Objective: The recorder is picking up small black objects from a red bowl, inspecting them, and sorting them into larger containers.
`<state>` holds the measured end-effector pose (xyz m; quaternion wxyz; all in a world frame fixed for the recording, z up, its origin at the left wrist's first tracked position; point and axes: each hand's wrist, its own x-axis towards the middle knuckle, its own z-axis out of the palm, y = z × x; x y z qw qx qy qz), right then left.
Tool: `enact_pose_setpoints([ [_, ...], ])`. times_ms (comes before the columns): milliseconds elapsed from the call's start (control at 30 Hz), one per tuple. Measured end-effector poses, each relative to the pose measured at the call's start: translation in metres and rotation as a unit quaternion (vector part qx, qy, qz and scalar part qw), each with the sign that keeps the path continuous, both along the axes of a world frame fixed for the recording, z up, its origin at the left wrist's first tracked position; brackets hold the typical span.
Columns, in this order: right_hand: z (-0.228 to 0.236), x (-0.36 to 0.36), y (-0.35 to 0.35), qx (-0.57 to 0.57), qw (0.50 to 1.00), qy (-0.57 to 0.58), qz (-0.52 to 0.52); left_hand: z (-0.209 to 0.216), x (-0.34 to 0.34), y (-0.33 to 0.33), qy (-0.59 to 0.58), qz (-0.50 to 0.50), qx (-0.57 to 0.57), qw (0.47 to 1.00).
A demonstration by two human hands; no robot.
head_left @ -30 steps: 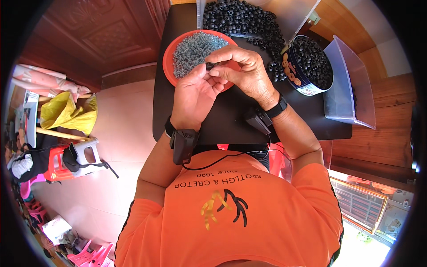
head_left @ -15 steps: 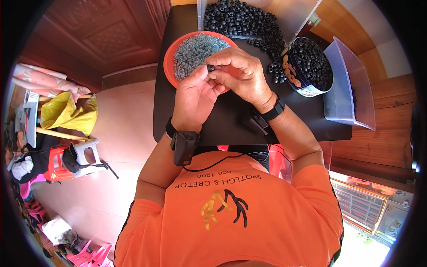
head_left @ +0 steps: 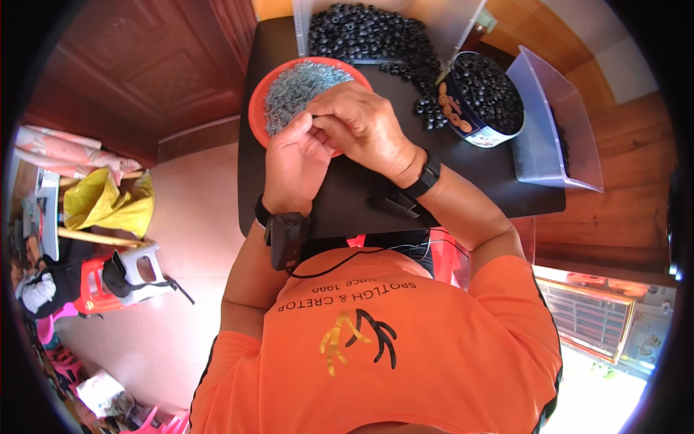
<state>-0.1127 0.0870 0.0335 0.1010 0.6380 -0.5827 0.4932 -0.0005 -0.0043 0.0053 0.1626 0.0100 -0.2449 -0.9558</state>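
Note:
My left hand and my right hand meet at the fingertips over the near edge of a red bowl. Both are closed in a pinch around a small black plastic piece, mostly hidden by the fingers. The bowl holds a heap of small silvery metal parts, too fine to tell their exact kind. Many black ring-like plastic pieces lie heaped at the back of the dark table. A round tin to the right is full of the same black pieces.
A clear plastic bin stands at the table's right side, another clear bin at the back. A black device lies near my right wrist. A cable runs from my left wrist device across my orange shirt.
The view has shifted, so the table and its things sit slightly further left. My hands stay together over the bowl's edge; the black piece between them is now more covered by the fingers.

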Motion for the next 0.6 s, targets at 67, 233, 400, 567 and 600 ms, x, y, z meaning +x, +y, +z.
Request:
enact_pose_setpoints([
  [67,0.013,0.001,0.005,0.010,0.998,0.055,-0.035,-0.006,-0.002,-0.005,0.030,-0.030,0.002,0.999],
  [233,0.066,-0.032,0.049,-0.074,0.975,0.060,-0.203,-0.008,0.002,-0.009,-0.022,0.002,-0.036,0.999],
  [400,0.116,-0.096,0.164,-0.154,0.871,0.061,-0.462,0.005,0.013,-0.014,-0.003,0.038,-0.022,0.999],
  [567,0.115,-0.132,0.229,0.052,0.707,0.150,-0.690,0.003,0.040,-0.029,-0.019,0.066,-0.010,0.998],
  [600,0.111,-0.135,0.234,0.052,0.709,0.147,-0.688,0.001,0.047,-0.034,-0.021,0.069,-0.012,0.997],
])
